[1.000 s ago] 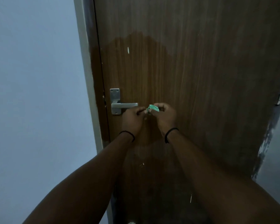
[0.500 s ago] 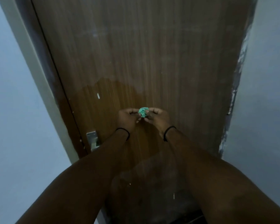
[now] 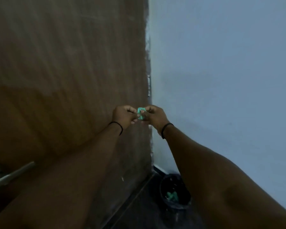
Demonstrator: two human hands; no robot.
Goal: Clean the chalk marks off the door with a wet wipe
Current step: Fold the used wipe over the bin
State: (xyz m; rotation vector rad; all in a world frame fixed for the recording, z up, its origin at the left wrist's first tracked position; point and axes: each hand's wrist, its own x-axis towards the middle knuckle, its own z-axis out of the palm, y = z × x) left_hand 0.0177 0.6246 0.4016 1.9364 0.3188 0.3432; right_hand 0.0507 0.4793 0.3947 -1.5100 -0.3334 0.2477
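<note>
Swung rightward, both hands, left hand (image 3: 123, 116) and right hand (image 3: 155, 116), pinch one green wipe (image 3: 140, 114) beside one door (image 3: 69, 80).

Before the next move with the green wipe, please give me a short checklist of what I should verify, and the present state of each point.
1. Wipe in the hands: ok. The left hand and the right hand both pinch the small green wipe.
2. Wipe opened flat for wiping: not ok. It is bunched up between the fingers.
3. Wipe touching the door: not ok, it seems held in front of it.
4. Marks left on the door: not ok. A hazy pale area covers its upper part, above a darker area.
5. Wipe wet enough: cannot tell.
6. Place for used wipes: ok. A dark bin stands on the floor beside the wall.
</note>
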